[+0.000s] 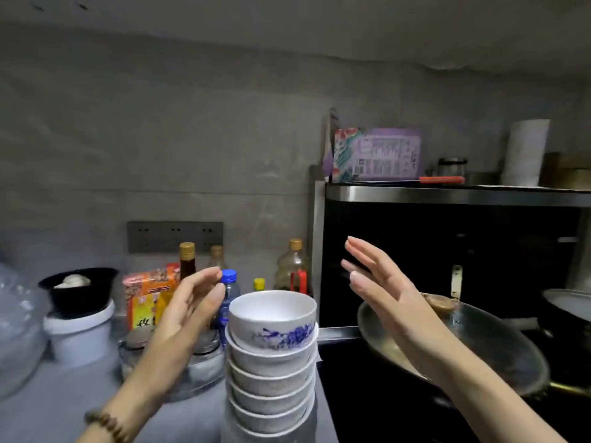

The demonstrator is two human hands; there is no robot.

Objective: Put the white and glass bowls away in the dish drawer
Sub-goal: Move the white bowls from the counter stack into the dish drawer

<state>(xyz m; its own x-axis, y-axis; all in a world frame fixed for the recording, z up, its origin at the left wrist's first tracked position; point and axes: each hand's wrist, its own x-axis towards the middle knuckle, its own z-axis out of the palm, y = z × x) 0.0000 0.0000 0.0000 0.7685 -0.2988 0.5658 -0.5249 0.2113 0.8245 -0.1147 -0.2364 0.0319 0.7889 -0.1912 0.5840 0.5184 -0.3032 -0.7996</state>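
- Bowls, white [271, 366]: stacked upright, nested one inside another, at the near edge of the bench [48, 407]. Top bowl [271, 318] marked with a blue flower.
- Left hand [188, 311]: fingers nearly straight, just left of the top bowl's rim, not touching it. Beaded bracelet [105, 425] at the wrist.
- Right hand [380, 289]: fingers straight and apart, raised to the right of the stack, above the pan [479, 340]. Holding nothing.
- Glass bowl: possibly the clear vessel [12, 330] at the far left. Too blurred to confirm.
- Dish drawer: not in view.
- Progress, as judged: nothing stowed as far as shown; stack not yet gripped.
- Remaining: take hold of the stack, carry it to the drawer, set it in, then likewise for the glass bowl.
- Risk noted: tall stack, likely to tip unless supported low down.
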